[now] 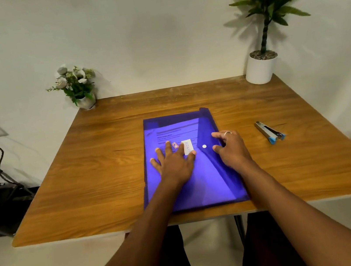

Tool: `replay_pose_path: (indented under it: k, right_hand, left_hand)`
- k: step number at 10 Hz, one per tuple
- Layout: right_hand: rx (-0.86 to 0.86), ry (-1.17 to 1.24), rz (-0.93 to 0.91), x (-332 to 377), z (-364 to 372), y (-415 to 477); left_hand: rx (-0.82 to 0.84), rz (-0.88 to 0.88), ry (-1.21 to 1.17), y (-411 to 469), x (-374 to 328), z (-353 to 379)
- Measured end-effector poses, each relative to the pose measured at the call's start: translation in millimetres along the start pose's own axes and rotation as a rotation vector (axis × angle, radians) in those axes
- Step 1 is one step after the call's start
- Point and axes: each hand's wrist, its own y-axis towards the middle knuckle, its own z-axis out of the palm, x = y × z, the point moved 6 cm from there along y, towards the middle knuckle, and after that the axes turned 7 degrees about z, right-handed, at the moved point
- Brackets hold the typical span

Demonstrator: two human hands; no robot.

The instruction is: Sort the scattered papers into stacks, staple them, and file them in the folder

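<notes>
Translucent blue plastic snap-button folder lies flat at the middle of the brown wooden table, its near edge close to the table's front edge. Printed white papers show through the cover, so filing appears done. Left hand is spread flat on the cover, pressing down and grasping nothing. Right hand rests on the folded-over flap beside the round white snap, fingers loosely bent and clasping nothing. Whether the snap is engaged cannot be told. If it is not, the flap may spring up and the sheets slide out when the folder is lifted. The slick plastic could also skid toward the front edge under uneven pressure. Silver stapler with blue end lies well apart to the right.
</notes>
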Motion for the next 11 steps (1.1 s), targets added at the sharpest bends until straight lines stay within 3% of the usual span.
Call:
replay_pose_path:
  k: [1, 2, 3, 9, 11]
  right_hand:
    - [-0.066, -0.114, -0.141, -9.3, -15.0, -11.1]
    - [-0.091, -0.123, -0.155, -12.2, -17.2, -13.2]
    - [-0.105, -0.108, -0.167, -11.9, -15.8, -13.8]
    - [-0.126, -0.193, -0.175, -9.9, -7.2, -6.3]
    - [-0.319, -0.357, -0.241, 27.7, -14.2, 37.7]
  left_hand:
    - [0.017, 0.091, 0.086, 10.5, -9.7, 2.2]
    - [-0.072, 0.291, 0.031, 15.6, 21.1, -16.7]
    - [-0.231, 0.367, -0.038, 10.1, 54.1, -24.6]
    - [-0.344, 0.293, -0.043, 7.6, 46.7, -32.4]
    - [-0.278, 0.154, 0.070, 76.5, 48.9, -60.3]
